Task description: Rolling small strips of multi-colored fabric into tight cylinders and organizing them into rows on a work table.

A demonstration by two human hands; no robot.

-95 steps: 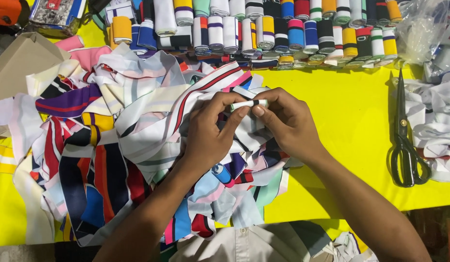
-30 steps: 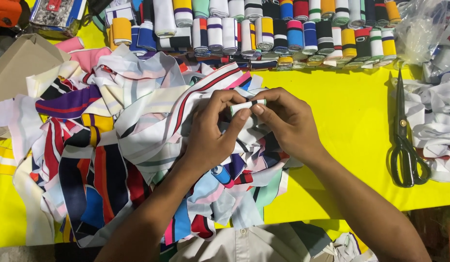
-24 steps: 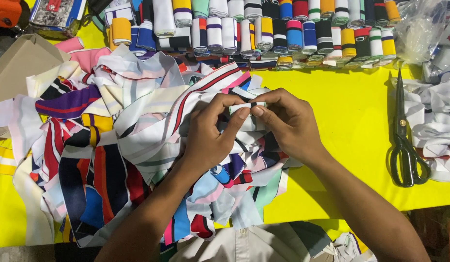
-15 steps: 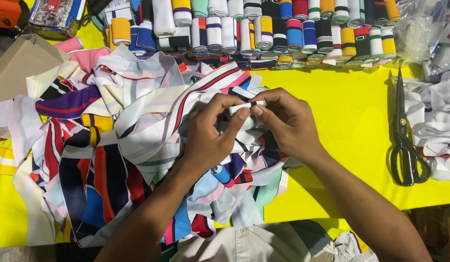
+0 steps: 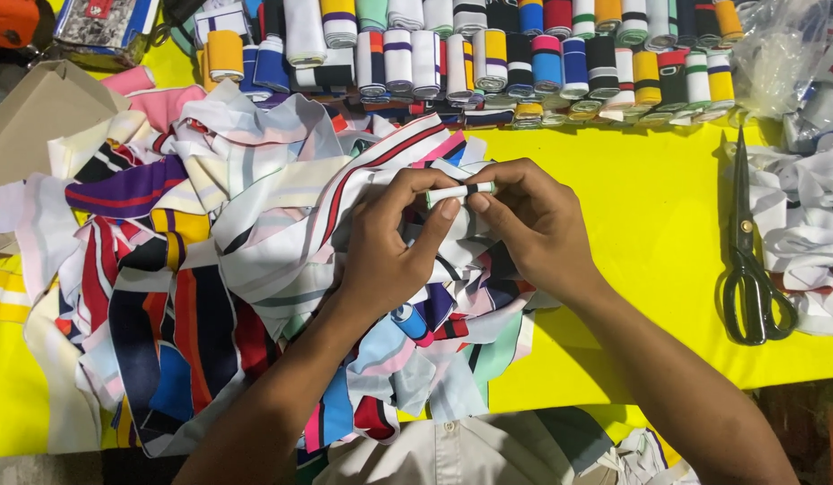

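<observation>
**Head view: both hands pinch a rolled strip over the fabric heap**

Head camera looks down on a yellow counter point(image 5: 668, 224) crowded along three sides. Along its far edge runs a row of tightly rolled striped fabric bands point(image 5: 524, 54) in many colours. A loose heap of striped fabric strips point(image 5: 210, 269) fills the left half and reaches the near edge. At the right edge lie black-handled scissors point(image 5: 749, 260), blades pointing to the far edge, just beside a pile of white fabric scraps point(image 5: 811, 233). A tan cardboard flap point(image 5: 39, 117) sits at the far left corner. The only bare room is the yellow stretch between the heap and the scissors, right of the right forearm.

The small white rolled strip with a dark band point(image 5: 459, 191) is held level above the heap's right side, near the counter's middle. The left hand point(image 5: 394, 242) comes up from the near edge, fingers curled, thumb and forefinger grasping the roll's left end. The right hand point(image 5: 537, 220) enters from the near right corner, wrist angled inward, its fingertips gripping the roll's right end. The two hands touch at the thumbs.
</observation>
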